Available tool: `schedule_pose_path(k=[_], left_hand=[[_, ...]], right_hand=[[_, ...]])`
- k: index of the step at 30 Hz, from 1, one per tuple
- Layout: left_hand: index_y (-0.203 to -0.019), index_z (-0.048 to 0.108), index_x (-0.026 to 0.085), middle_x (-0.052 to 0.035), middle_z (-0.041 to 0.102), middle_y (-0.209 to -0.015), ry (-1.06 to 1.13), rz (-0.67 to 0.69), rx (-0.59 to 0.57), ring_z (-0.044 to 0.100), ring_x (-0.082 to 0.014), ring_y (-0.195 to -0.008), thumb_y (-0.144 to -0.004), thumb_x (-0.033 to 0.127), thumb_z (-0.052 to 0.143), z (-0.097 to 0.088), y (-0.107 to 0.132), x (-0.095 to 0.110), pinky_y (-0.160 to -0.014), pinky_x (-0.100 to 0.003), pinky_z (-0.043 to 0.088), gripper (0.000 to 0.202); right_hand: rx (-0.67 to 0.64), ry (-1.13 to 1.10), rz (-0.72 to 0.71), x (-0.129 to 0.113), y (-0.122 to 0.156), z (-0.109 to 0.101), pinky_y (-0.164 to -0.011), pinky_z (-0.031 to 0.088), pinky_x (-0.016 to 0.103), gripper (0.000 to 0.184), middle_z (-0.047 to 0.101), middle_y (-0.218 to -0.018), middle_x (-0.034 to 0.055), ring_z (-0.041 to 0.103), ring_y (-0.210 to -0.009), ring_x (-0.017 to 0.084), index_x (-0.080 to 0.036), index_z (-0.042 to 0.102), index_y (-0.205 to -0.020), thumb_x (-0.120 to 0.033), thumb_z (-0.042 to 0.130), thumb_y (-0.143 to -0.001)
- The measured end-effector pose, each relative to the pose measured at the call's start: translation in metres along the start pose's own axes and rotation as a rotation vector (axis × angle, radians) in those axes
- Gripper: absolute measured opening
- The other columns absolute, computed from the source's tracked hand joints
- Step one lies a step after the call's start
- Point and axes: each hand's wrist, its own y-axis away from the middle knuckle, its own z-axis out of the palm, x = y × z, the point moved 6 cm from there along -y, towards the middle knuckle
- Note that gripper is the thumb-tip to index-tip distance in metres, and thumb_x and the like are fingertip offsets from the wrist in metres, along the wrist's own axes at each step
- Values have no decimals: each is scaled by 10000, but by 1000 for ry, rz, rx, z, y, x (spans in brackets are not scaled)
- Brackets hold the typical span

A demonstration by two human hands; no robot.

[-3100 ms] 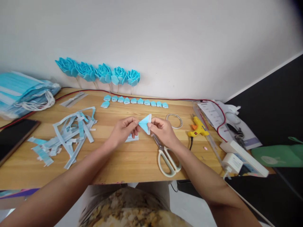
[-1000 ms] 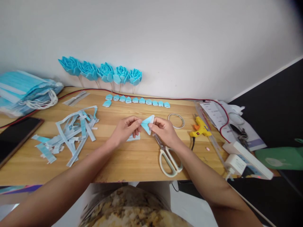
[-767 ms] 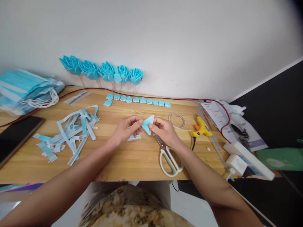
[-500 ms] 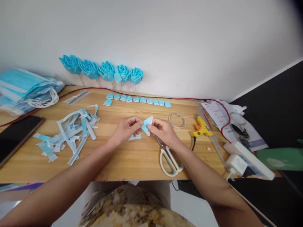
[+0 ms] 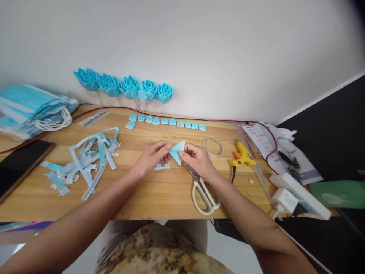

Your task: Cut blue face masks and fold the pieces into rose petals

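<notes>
Both hands meet over the middle of the wooden desk (image 5: 148, 194), pinching a small blue folded triangle (image 5: 176, 150) of mask fabric. My left hand (image 5: 151, 156) grips its left corner with closed fingers. My right hand (image 5: 196, 159) pinches its right edge. Another small blue piece (image 5: 162, 166) lies flat on the desk under my left hand. White-handled scissors (image 5: 203, 189) rest just below my right hand.
A row of several folded blue petals (image 5: 167, 122) lines the back, with blue fabric roses (image 5: 125, 86) against the wall. Cut mask strips (image 5: 85, 160) and a mask stack (image 5: 28, 108) lie left, beside a phone (image 5: 19, 161). Tape ring (image 5: 213, 146), yellow glue gun (image 5: 242, 156), power strip (image 5: 299, 192) right.
The blue triangle has become smaller and more tightly folded between my fingers. Both hands stay in the same spot; the view shifted slightly.
</notes>
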Motion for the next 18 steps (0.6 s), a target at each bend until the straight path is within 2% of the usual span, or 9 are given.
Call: schedule_pose_path(k=[5, 9, 15, 18], left_hand=[[-686, 569, 152, 16, 570, -550, -32, 4, 51, 500, -83, -471, -794, 426, 612, -3, -1, -1, -476, -203, 423, 297], [-643, 567, 156, 3, 579, -546, -90, -12, 8, 514, -92, -471, -820, 485, 570, 0, 0, -3, -480, -215, 419, 373], [-695, 597, 154, 27, 560, -519, -98, -32, -36, 488, -84, -456, -749, 454, 669, 3, 0, -8, -455, -200, 375, 313], [-661, 594, 149, 24, 569, -538, 11, -6, 0, 482, -73, -457, -741, 435, 694, 0, -1, -7, -464, -201, 382, 314]], right_hand=[[-9, 22, -12, 1, 1, 1, -541, 330, 233, 273, 470, -596, -38, 412, -560, 95, -183, 500, -647, -364, 589, -832], [-13, 42, -19, -1, 2, 1, -547, 334, 236, 271, 468, -611, -32, 408, -571, 98, -185, 495, -645, -362, 586, -830], [-8, 49, -17, -3, 2, 0, -524, 332, 229, 284, 453, -583, -40, 399, -548, 91, -185, 490, -625, -358, 598, -823], [44, 21, -18, -4, 2, -5, -541, 398, 231, 183, 535, -650, -26, 478, -581, 106, -190, 590, -774, -358, 585, -847]])
